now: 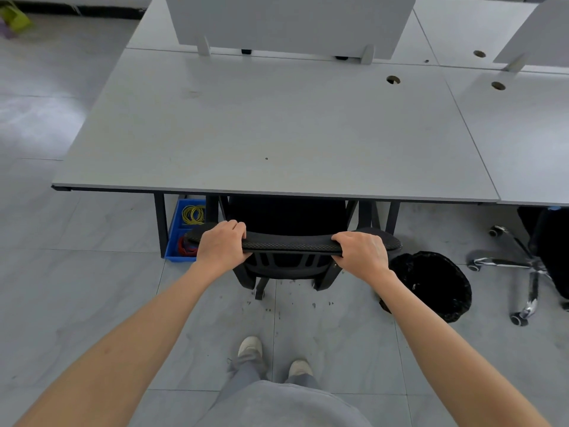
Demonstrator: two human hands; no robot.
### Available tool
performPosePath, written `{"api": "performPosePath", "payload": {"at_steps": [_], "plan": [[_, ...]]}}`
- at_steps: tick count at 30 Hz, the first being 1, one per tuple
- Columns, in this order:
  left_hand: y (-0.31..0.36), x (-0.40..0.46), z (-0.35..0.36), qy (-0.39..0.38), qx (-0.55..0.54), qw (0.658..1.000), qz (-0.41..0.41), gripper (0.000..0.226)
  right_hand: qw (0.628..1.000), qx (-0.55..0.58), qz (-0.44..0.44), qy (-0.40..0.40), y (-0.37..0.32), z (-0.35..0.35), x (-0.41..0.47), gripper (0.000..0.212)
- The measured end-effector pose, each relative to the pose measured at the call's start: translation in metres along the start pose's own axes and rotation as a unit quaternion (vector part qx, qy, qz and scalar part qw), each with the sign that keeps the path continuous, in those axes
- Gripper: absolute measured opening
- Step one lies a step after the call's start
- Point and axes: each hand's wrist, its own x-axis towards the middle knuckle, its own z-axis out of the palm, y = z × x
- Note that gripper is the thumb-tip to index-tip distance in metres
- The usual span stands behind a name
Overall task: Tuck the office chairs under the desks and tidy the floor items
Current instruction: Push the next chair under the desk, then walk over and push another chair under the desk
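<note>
A black mesh-backed office chair (289,243) stands at the front edge of the grey desk (271,127), its seat hidden under the desktop. My left hand (221,245) grips the left part of the chair's top edge. My right hand (363,251) grips the right part of the same edge. A blue bin (177,238) with yellow and red rings sits on the floor under the desk's left side. A round waste bin (431,285) lined with a black bag stands on the floor right of the chair.
A second chair's chrome star base (523,269) and dark seat are at the right, by the neighbouring desk (529,143). Grey divider panels (289,23) stand along the desk's back. Small dark specks lie on the floor tiles behind the chair. My feet (274,355) are below.
</note>
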Motion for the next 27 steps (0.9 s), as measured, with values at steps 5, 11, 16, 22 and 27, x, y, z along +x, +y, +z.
{"api": "performPosePath", "payload": {"at_steps": [5, 11, 16, 22, 27], "plan": [[0.001, 0.002, -0.011, -0.076, 0.0, 0.997, -0.008, 0.029, 0.998, 0.009, -0.021, -0.053, 0.0, -0.009, 0.002, 0.032], [0.005, -0.074, -0.041, 0.065, -0.292, 0.953, -0.049, 0.032, 0.952, 0.3, -0.059, -0.021, -0.054, -0.035, -0.011, 0.039], [0.005, -0.191, -0.01, 0.172, -0.5, 0.786, -0.32, 0.027, 0.831, 0.533, -0.045, -0.156, -0.151, -0.012, -0.019, 0.023], [-0.003, -0.316, 0.018, 0.219, -0.568, 0.614, -0.502, 0.026, 0.793, 0.499, -0.09, -0.338, -0.236, 0.042, -0.051, 0.021], [-0.063, -0.348, 0.006, 0.3, -0.54, 0.574, -0.537, 0.028, 0.79, 0.461, -0.093, -0.393, -0.291, 0.064, -0.047, 0.021]]}}
